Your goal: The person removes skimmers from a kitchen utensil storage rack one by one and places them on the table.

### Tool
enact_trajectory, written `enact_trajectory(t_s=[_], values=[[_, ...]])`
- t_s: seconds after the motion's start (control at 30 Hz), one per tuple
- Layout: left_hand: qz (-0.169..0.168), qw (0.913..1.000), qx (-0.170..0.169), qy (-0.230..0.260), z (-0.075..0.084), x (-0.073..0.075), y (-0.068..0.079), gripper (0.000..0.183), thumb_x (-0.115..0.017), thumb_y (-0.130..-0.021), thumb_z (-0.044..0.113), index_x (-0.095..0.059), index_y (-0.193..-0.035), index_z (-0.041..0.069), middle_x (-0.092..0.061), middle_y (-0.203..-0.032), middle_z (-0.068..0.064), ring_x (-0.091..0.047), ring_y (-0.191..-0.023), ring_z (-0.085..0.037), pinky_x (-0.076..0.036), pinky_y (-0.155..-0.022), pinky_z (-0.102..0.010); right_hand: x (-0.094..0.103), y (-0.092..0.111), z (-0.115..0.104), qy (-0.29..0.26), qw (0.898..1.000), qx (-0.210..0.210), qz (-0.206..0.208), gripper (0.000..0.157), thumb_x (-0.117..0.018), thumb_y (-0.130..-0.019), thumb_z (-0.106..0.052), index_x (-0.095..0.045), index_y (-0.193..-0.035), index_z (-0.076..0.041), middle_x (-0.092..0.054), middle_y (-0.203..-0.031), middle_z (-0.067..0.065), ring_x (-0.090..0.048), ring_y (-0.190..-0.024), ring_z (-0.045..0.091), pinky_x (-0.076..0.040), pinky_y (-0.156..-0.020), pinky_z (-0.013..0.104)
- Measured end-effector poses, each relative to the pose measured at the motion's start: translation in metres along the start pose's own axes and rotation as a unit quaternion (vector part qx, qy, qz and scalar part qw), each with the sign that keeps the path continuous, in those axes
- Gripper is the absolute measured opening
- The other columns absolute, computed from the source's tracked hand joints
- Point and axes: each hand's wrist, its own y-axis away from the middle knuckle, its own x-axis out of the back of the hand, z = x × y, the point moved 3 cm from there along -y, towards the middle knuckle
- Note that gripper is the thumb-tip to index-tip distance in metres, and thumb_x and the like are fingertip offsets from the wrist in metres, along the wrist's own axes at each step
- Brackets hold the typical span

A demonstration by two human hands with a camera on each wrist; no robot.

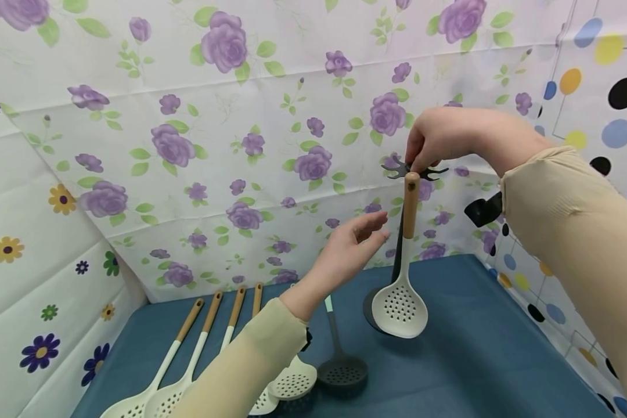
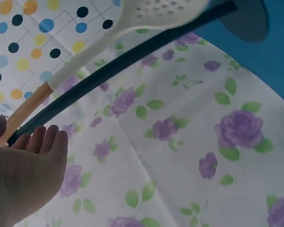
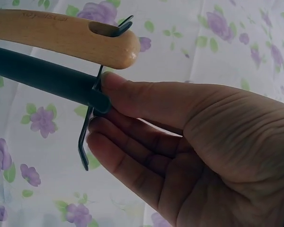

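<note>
My right hand (image 1: 449,136) pinches the top of a dark utensil stand (image 1: 397,264), thumb and fingertips right at its ring of hooks (image 3: 83,144). From one hook hangs a white skimmer (image 1: 400,307) with a wooden handle (image 3: 61,40), the hook passing through the hole in its end. The stand's round dark base (image 1: 370,310) is partly hidden behind the skimmer. My left hand (image 1: 347,249) is held out left of the pole, fingers relaxed and holding nothing. In the left wrist view, the skimmer and the pole (image 2: 118,68) stretch out beyond its fingertips.
Several white utensils with wooden handles, among them a slotted turner (image 1: 164,400) and a skimmer (image 1: 294,380), lie at the left on the blue-covered table (image 1: 449,360). A dark grey skimmer (image 1: 342,371) lies beside them. Patterned cloth walls (image 1: 271,145) enclose the table.
</note>
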Motion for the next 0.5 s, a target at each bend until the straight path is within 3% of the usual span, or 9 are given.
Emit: enact_trajectory(t_s=[0.17, 0.5], values=[[0.032, 0.9991, 0.000, 0.027, 0.004, -0.006, -0.012, 0.046, -0.064, -0.103, 0.035, -0.059, -0.146, 0.019, -0.062, -0.138, 0.006, -0.060, -0.122, -0.007, -0.051, -0.100, -0.029, 0.000, 0.000, 0.001, -0.009, 1.000, -0.001, 0.000, 0.020, -0.075, -0.093, -0.019, -0.079, -0.107, -0.005, -0.075, -0.094, 0.004, -0.067, -0.089, 0.023, -0.056, -0.078, 0.043], [0.041, 0.9964, -0.009, 0.073, 0.012, -0.018, -0.034, 0.044, -0.068, -0.101, 0.035, -0.062, -0.142, 0.021, -0.067, -0.126, 0.010, -0.063, -0.113, -0.005, -0.052, -0.097, -0.031, 0.001, -0.002, 0.002, 0.005, 1.000, 0.002, -0.005, 0.019, -0.075, -0.093, -0.018, -0.078, -0.107, -0.006, -0.075, -0.097, 0.004, -0.069, -0.091, 0.025, -0.057, -0.078, 0.044]])
